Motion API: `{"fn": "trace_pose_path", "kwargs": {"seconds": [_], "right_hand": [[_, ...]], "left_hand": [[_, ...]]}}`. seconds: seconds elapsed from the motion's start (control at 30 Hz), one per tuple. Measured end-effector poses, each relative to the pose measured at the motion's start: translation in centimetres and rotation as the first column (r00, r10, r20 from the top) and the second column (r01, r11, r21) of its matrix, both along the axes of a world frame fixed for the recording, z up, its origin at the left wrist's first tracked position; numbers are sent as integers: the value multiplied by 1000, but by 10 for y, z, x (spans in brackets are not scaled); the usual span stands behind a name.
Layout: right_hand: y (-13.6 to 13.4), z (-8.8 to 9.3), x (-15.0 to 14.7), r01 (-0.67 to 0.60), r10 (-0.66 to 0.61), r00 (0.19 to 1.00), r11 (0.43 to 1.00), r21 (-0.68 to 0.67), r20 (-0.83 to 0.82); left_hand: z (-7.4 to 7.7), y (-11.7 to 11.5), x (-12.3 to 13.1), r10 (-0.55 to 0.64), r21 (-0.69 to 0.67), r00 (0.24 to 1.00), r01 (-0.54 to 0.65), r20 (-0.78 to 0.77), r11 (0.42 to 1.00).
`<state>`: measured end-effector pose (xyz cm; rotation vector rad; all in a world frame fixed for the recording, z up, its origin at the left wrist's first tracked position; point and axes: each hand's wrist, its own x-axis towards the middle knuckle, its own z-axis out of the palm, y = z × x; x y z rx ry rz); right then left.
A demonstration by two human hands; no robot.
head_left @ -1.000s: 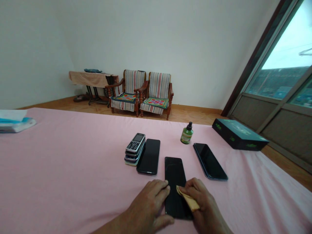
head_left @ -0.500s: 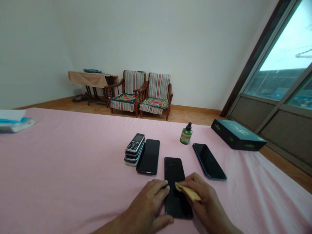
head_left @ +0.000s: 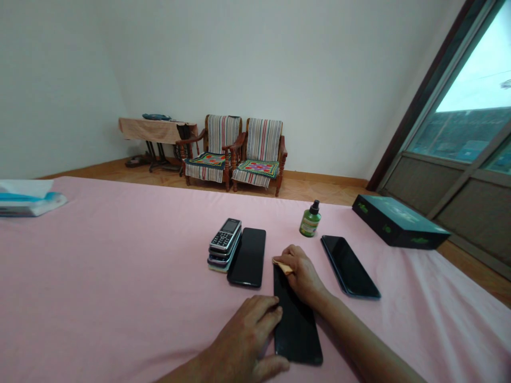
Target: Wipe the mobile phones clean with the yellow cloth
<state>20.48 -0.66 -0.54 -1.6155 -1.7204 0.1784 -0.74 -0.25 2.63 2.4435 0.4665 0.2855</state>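
A black smartphone [head_left: 297, 324] lies face up on the pink tablecloth [head_left: 120, 276] in front of me. My left hand [head_left: 245, 332] rests on its left edge, fingers curled against the side, thumb at the near corner. My right hand [head_left: 300, 271] is stretched out over the phone's far end and pinches a small yellow cloth [head_left: 282, 265] against the screen.
Left of the phone lie another black smartphone [head_left: 248, 256] and a stack of keypad phones [head_left: 224, 243]. A third dark smartphone [head_left: 349, 265] lies to the right. Behind stand a green spray bottle [head_left: 310, 221] and a dark box [head_left: 400, 227]. A tissue pack [head_left: 27, 198] sits far left.
My right hand has slid the yellow cloth from the phone's middle up to its far end. My left hand stays on the phone's left edge.
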Motion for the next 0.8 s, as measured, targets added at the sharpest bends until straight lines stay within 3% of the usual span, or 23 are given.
{"fn": "trace_pose_path", "kwargs": {"seconds": [0.3, 0.53, 0.67, 0.8], "right_hand": [[-45, 14, -20, -101, 97, 994, 991, -93, -43], [-84, 21, -40, -150, 135, 987, 970, -193, -86], [-101, 12, -43, -188, 189, 982, 965, -185, -14], [-112, -5, -42, -173, 175, 984, 983, -57, 27]], "left_hand": [[-9, -2, -1, 125, -127, 984, -109, 127, 986], [-18, 0, -1, 153, -133, 984, -141, 85, 981], [-21, 3, -1, 129, -124, 985, -115, 114, 986], [-21, 6, 0, 84, -73, 988, -75, 128, 994]]}}
